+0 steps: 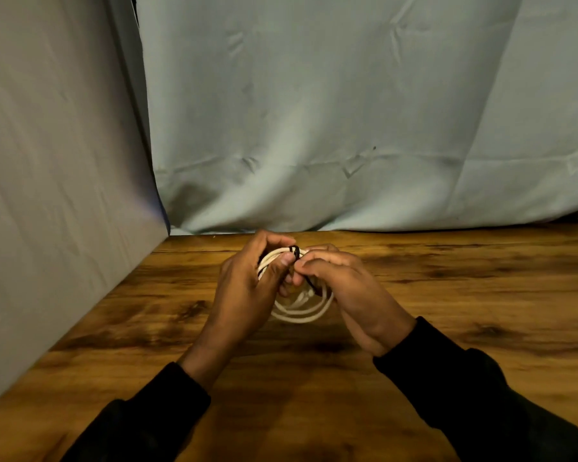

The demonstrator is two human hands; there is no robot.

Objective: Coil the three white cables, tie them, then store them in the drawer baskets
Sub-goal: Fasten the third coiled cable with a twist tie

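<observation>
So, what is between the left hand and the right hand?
In the head view, the coiled white cable and a black tie wrapped around it lie between the left hand and right hand.

Single head-worn wide-angle view, looking forward and down, close over wooden table (447,328), facing draped cloth (314,111)

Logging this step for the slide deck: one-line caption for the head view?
Both hands, left hand and right hand, fasten a black tie around a coiled white cable.
</observation>
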